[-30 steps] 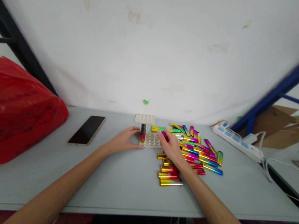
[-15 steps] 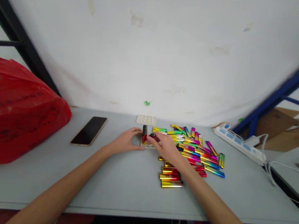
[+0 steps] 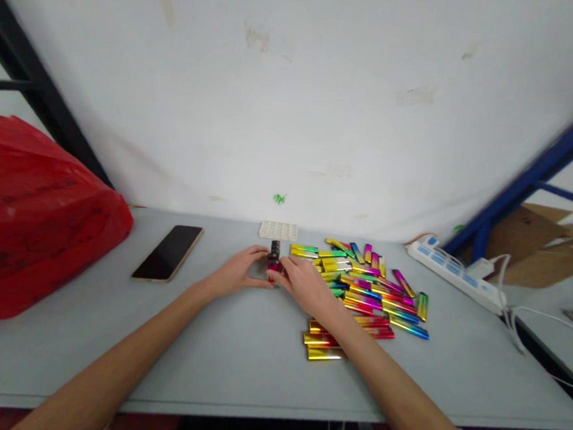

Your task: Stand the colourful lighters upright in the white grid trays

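A short row of upright lighters (image 3: 275, 247) with dark tops stands between my two hands. My left hand (image 3: 239, 271) curves around the row's left side, thumb in front and fingers behind, gripping the pale tray under it. That tray is now mostly hidden by my hands. From the right, my right hand (image 3: 303, 282) pinches a red lighter (image 3: 273, 263) at the near end of the row. Many shiny lighters in yellow, red, purple, green and blue lie in a loose pile (image 3: 365, 289) beside and beyond my right forearm.
Behind the row, a white tray with cells (image 3: 278, 230) lies against the wall. A phone (image 3: 167, 253) rests on the left of the table, near a red plastic bag (image 3: 40, 220). On the right are a white power strip (image 3: 456, 275) with cables and some cardboard (image 3: 534, 247).
My right hand has moved left with a lighter, up against the upright row. The gap showing the pale tray between my hands has closed. The left hand has barely moved.
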### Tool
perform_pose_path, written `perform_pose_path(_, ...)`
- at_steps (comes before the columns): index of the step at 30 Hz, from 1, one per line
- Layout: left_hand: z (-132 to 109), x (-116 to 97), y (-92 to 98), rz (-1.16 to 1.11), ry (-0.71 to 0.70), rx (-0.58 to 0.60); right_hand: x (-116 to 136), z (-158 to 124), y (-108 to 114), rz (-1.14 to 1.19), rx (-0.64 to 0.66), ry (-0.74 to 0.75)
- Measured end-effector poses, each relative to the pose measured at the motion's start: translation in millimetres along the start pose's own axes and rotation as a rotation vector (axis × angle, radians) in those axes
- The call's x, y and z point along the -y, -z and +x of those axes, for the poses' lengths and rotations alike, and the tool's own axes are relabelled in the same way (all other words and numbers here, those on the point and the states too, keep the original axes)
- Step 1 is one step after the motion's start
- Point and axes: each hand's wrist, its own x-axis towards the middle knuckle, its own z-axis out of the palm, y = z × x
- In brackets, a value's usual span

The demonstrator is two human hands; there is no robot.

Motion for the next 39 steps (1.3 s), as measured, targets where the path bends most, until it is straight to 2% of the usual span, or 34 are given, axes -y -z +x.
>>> perform_pose_path(2, 0.0, 0.1, -0.1, 0.003, 0.001, -0.001, -13.4, -2.2, 4.3, 0.092, -0.038, 0.013)
perform_pose_path(4, 0.0, 0.0, -0.3, 0.009, 0.010, -0.002, -39.8, -4.8, 13.5, 0.149, -0.089, 0.013)
perform_pose_path(7, -0.1, 0.0, -0.4, 0.014, 0.033, 0.011, -93.8, -5.4, 33.7, 0.013, -0.117, -0.053)
perform_pose_path(9, -0.3, -0.3, -0.2, 0.014, 0.044, 0.019, -127.5, -2.4, 46.3, -0.088, -0.034, -0.075)
perform_pose_path(11, -0.4, -1.0, 0.3, 0.014, 0.050, 0.029, -151.5, 1.9, 54.3, -0.150, 0.109, -0.045)
perform_pose_path(14, -0.4, -1.9, 1.0, 0.019, 0.061, 0.034, -167.1, 7.2, 57.1, -0.166, 0.238, 0.019)
perform_pose_path(18, -0.4, -1.7, 1.4, 0.019, 0.057, 0.026, -166.7, 10.5, 54.5, -0.090, 0.238, 0.083)
perform_pose_path(22, -0.8, -2.5, 2.3, 0.013, 0.045, 0.019, -161.4, 10.0, 57.9, 0.004, 0.232, 0.046)
perform_pose_path(25, -1.0, -5.8, 3.7, 0.009, 0.045, 0.011, -154.5, 4.4, 64.8, 0.146, 0.120, -0.055)
perform_pose_path(29, -1.1, -10.9, 6.0, 0.019, 0.047, 0.021, -137.3, -5.9, 68.3, 0.361, -0.099, -0.178)
perform_pose_path(32, -1.3, -12.6, 8.2, 0.019, 0.053, 0.028, -118.9, -9.1, 58.1, 0.630, -0.257, -0.215)
perform_pose_path(35, -1.8, -12.7, 11.3, 0.020, 0.035, 0.031, -98.9, -8.0, 40.2, 0.944, -0.356, -0.264)
perform_pose_path(37, -2.1, -12.6, 13.5, 0.014, 0.017, 0.039, -86.3, -7.3, 29.3, 1.057, -0.354, -0.312)
perform_pose_path(39, -2.5, -12.6, 15.2, 0.004, 0.000, 0.047, -75.1, -7.8, 22.0, 1.115, -0.274, -0.337)
